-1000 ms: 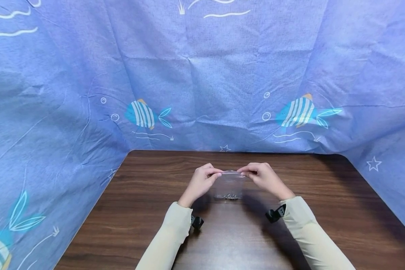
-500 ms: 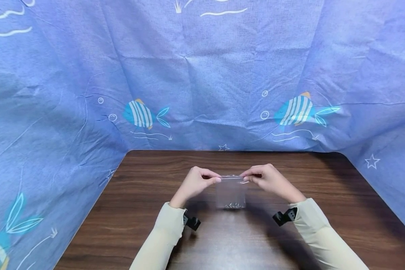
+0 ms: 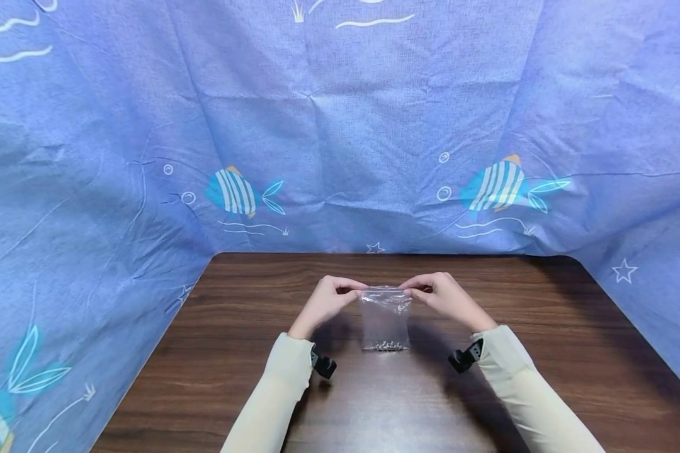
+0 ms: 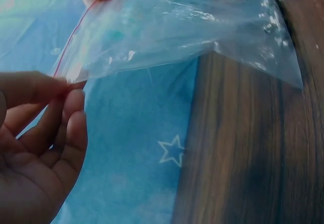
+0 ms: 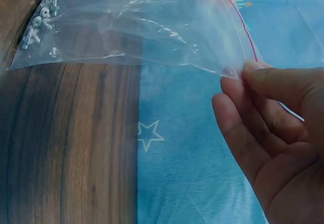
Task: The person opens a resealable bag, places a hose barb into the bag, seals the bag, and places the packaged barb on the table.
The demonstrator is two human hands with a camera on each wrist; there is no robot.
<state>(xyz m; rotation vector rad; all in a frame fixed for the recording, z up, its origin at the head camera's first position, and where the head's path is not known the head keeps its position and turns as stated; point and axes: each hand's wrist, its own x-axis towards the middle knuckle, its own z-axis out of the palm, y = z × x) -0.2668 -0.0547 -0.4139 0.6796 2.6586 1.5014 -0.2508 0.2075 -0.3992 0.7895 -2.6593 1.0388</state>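
A clear zip-lock bag (image 3: pixel 385 319) hangs upright between both hands, with a red line along its top edge in the wrist views. Small silvery metal pieces (image 5: pixel 44 14) lie gathered at its bottom; some look like nuts or screws. My left hand (image 3: pixel 324 304) pinches the bag's top left corner between thumb and forefinger. At the opposite top corner, my right hand (image 3: pixel 446 302) pinches in the same way, its other fingers (image 5: pixel 238 128) loosely bent below. Whether the zip strip is sealed cannot be told.
The dark wood-grain table (image 3: pixel 232 377) lies beneath the hands. A blue cloth with fish and stars (image 3: pixel 362 145) hangs behind and at both sides. Small black cameras (image 3: pixel 324 365) sit at the wrists.
Both hands first lowered slightly and spread, then rose a little and came closer together. The bag between them has turned from smooth to wrinkled near the top.
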